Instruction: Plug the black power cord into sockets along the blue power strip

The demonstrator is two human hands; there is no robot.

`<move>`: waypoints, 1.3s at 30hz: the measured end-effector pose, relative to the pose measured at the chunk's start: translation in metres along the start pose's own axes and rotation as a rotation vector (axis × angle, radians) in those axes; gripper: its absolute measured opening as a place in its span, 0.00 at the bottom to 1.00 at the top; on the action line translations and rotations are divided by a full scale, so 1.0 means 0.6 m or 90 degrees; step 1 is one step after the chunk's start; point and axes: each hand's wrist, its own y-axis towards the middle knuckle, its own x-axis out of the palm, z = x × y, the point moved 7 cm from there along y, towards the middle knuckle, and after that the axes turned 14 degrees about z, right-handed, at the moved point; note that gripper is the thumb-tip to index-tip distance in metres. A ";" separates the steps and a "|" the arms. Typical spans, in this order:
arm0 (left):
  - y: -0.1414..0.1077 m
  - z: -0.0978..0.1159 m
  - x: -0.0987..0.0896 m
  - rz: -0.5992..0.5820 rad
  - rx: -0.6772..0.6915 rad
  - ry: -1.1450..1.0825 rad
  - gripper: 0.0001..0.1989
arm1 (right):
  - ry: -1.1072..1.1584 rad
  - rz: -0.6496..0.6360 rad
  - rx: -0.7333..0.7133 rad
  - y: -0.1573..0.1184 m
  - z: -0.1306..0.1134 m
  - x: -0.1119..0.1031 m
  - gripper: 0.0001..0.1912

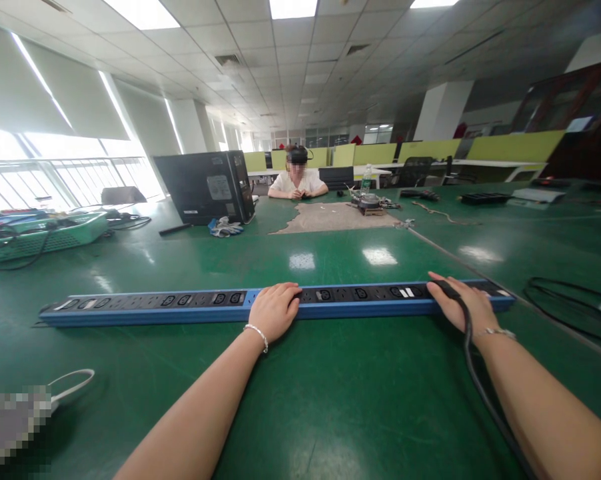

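A long blue power strip (180, 315) with black sockets lies across the green table. My left hand (274, 310) rests over its middle, fingers closed round the strip, just right of a blue section. Near the strip's right end, my right hand (463, 307) holds the black plug (445, 289) of a thick black cable (473, 367) at the sockets. The cable runs down beside my right forearm. Whether the plug sits in a socket cannot be made out.
Across the table (330, 400) sits a person (298, 181) wearing a headset. A black computer case (205, 188), gloves (225, 227) and a green basket (45, 237) stand at the left. Black cables (560, 307) lie at the right. A bottle (366, 181) stands farther back.
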 end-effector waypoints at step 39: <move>0.000 -0.001 0.002 0.013 0.006 0.009 0.14 | 0.002 0.042 0.004 -0.016 -0.001 -0.001 0.25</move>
